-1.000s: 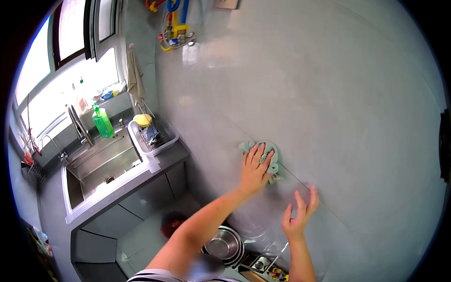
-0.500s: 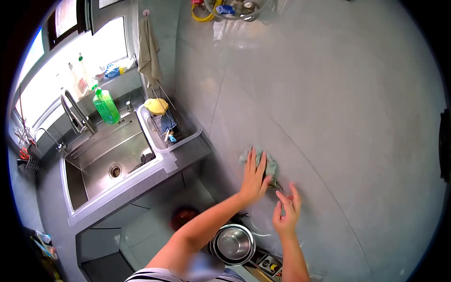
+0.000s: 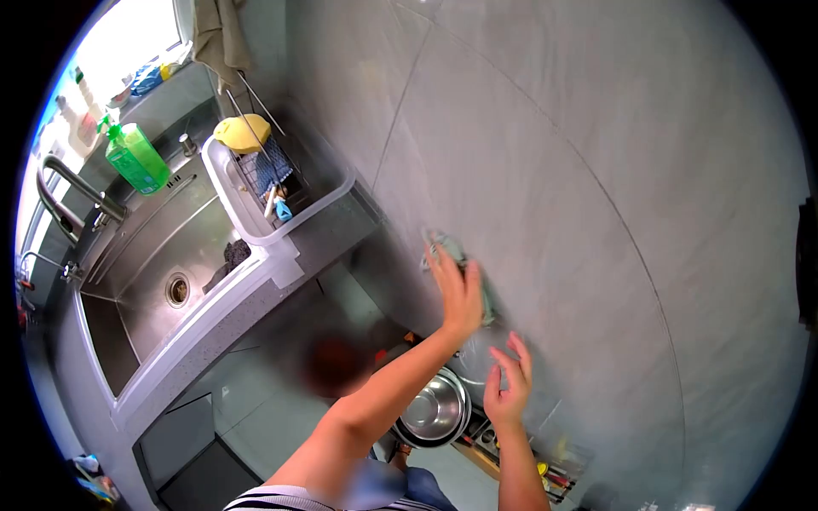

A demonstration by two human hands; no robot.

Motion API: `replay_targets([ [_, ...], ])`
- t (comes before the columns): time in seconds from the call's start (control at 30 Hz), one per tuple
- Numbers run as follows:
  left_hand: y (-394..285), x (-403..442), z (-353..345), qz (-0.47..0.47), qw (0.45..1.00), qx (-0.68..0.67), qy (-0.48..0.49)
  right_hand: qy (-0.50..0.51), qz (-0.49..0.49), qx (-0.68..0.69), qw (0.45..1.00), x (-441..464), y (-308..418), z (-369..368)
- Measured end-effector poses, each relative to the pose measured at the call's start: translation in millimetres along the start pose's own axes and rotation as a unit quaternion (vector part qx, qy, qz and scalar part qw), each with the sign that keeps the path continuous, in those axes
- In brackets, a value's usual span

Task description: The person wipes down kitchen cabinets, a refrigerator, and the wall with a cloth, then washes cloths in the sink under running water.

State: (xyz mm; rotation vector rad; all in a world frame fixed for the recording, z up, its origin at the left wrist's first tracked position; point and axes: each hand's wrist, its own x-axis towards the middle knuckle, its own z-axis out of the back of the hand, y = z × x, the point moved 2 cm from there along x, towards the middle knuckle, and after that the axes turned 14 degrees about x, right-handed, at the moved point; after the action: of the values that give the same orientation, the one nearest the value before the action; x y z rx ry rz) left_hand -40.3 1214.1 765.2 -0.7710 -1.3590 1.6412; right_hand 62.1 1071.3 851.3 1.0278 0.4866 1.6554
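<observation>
A pale green cloth lies against the grey tiled wall. My left hand presses it flat to the wall, fingers stretched over it, and covers much of it. Lower and to the right, my right hand is raised near the wall with its fingers apart and curved, holding nothing. Below the hands stand stacked metal bowls.
To the left is a steel sink with a faucet and a green soap bottle. A white dish tray stands on the counter corner. Beige cloth hangs above. A dark red object sits low, blurred.
My view has shifted down along the wall. My left hand and the green cloth have moved lower on the wall, staying together. My right hand remains raised and empty beside them.
</observation>
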Motion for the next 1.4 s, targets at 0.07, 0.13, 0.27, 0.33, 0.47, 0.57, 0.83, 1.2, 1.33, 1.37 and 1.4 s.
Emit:
replay_targets([
  [0.07, -24.6, -0.2, 10.9, -0.16, 0.986, 0.034, -0.033, -0.008, -0.019, -0.009, 1.0, -7.2, -3.8, 8.0],
  [0.13, 17.1, 3.7, 6.0, -0.155, 0.987, 0.052, -0.001, -0.016, -0.068, 0.023, 0.997, -22.1, -15.1, 14.5],
  [0.27, 110.6, -27.4, -58.3, -0.097, 0.991, 0.085, -0.033, -0.022, -0.072, 0.014, 0.997, -60.6, -44.9, 13.3],
  [0.33, 106.4, -64.0, -74.6, -0.002, 0.999, 0.031, -0.012, 0.0, -0.086, 0.023, 0.996, -78.8, -46.1, 16.0],
  [0.47, -20.0, -141.9, -54.7, -0.131, 0.99, -0.01, 0.051, 0.001, -0.082, 0.0, 0.997, -99.7, -49.3, 57.9],
  [0.57, -50.5, -159.7, -57.5, -0.231, 0.972, 0.014, 0.039, -0.036, -0.053, -0.047, 0.997, -114.1, -53.3, 118.9],
  [0.83, 62.5, -278.9, -161.4, 0.033, 0.993, 0.052, 0.097, -0.06, -0.075, -0.021, 0.995, -204.3, -92.4, 231.4],
  [1.2, -23.9, -368.9, -165.6, -0.14, 0.988, 0.05, 0.033, -0.138, -0.058, -0.003, 0.989, -258.4, -118.4, 327.8],
  [1.33, -11.8, -425.6, -205.7, 0.258, 0.957, -0.107, 0.075, -0.132, -0.054, 0.011, 0.99, -265.4, -129.4, 307.1],
  [1.37, -7.3, -439.7, -212.8, 0.292, 0.94, -0.141, 0.109, -0.133, -0.062, 0.027, 0.989, -266.8, -130.3, 302.4],
  [1.4, -2.0, -453.1, -217.3, 0.325, 0.918, -0.174, 0.142, -0.124, -0.086, 0.047, 0.987, -269.7, -130.8, 299.1],
])
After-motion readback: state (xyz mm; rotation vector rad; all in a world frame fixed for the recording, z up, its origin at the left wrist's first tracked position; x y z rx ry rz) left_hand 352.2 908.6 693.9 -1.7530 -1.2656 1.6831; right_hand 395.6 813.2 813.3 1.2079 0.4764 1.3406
